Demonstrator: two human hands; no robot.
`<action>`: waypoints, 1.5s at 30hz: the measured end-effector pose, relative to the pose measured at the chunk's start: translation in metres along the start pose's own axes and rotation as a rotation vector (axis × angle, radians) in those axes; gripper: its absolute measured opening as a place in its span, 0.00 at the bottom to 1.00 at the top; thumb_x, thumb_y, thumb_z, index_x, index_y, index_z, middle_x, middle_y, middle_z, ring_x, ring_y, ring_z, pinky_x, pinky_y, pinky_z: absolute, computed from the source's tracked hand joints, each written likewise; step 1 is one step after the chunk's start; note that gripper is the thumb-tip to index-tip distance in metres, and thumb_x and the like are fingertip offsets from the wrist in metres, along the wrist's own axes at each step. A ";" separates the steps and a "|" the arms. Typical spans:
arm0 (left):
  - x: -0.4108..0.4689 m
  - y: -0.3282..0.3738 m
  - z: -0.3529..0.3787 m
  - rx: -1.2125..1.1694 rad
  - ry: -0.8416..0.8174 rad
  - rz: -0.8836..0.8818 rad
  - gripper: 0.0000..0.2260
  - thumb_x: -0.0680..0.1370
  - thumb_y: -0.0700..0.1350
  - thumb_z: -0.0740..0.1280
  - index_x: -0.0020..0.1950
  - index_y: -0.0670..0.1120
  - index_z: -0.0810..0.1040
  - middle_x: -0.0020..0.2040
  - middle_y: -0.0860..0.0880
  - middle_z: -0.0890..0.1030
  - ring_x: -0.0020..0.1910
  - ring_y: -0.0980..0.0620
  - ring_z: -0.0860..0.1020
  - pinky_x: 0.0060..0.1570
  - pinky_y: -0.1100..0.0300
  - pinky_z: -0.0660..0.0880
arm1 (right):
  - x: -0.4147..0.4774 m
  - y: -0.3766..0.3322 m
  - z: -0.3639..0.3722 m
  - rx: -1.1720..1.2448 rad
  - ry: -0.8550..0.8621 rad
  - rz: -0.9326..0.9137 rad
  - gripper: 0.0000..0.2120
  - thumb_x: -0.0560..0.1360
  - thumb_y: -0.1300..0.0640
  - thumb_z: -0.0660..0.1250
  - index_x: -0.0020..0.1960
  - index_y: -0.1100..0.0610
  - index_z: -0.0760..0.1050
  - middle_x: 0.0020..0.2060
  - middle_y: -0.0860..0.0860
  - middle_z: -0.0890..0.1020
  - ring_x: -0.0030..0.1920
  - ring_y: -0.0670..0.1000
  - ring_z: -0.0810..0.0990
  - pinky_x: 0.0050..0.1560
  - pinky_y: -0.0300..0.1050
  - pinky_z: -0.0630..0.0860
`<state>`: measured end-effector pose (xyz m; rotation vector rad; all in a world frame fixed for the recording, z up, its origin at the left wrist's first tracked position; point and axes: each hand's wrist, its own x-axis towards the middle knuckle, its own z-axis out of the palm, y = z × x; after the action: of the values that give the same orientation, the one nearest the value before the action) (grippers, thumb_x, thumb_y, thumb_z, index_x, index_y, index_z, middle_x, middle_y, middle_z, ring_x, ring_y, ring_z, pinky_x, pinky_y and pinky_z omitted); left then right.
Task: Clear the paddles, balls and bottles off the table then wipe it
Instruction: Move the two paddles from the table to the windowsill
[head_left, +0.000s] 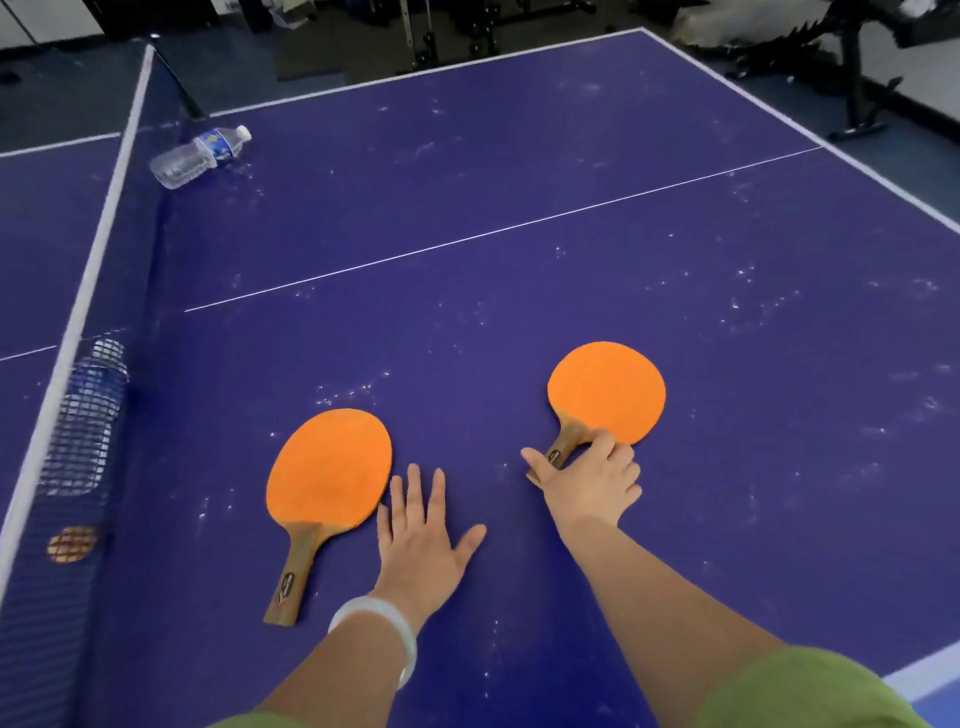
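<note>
Right hand (592, 483) has fingers curled round the wooden handle of the right paddle (607, 392), which lies flat w/ orange face up; left hand (423, 540) is spread open and empty, palm down just beside the left paddle (330, 467). Clearing step looks barely begun. Next probably: lift right paddle, grab left one's handle, then the far bottle (200, 156) lying by the net (83, 415), a second bottle (91, 410) behind the mesh.

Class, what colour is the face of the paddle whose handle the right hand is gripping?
Orange, seen plainly in the head view: the paddle in the right hand.
</note>
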<state>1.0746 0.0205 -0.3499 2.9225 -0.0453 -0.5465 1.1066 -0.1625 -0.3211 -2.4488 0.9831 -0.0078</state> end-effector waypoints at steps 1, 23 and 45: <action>0.000 -0.001 0.005 0.009 0.004 0.005 0.38 0.77 0.70 0.44 0.76 0.53 0.28 0.73 0.51 0.24 0.73 0.48 0.26 0.73 0.49 0.32 | 0.003 -0.001 0.002 0.011 0.015 0.018 0.40 0.63 0.30 0.72 0.62 0.56 0.65 0.59 0.56 0.71 0.60 0.59 0.70 0.59 0.55 0.67; 0.003 -0.001 0.015 0.004 -0.003 -0.002 0.38 0.76 0.70 0.41 0.68 0.53 0.18 0.68 0.48 0.18 0.71 0.45 0.22 0.70 0.46 0.30 | 0.003 0.028 -0.009 0.263 -0.264 -0.043 0.08 0.76 0.58 0.69 0.50 0.54 0.69 0.43 0.50 0.75 0.40 0.51 0.74 0.40 0.48 0.75; -0.065 -0.114 -0.046 -0.546 0.343 -0.349 0.29 0.73 0.59 0.71 0.70 0.48 0.68 0.64 0.49 0.68 0.63 0.47 0.67 0.62 0.51 0.66 | -0.122 -0.003 0.005 0.475 -0.400 -0.010 0.17 0.78 0.49 0.67 0.38 0.57 0.66 0.30 0.51 0.71 0.30 0.50 0.69 0.27 0.43 0.66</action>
<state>1.0309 0.1442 -0.3042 2.4426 0.5701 -0.0659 1.0195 -0.0791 -0.3032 -1.9201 0.6952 0.2124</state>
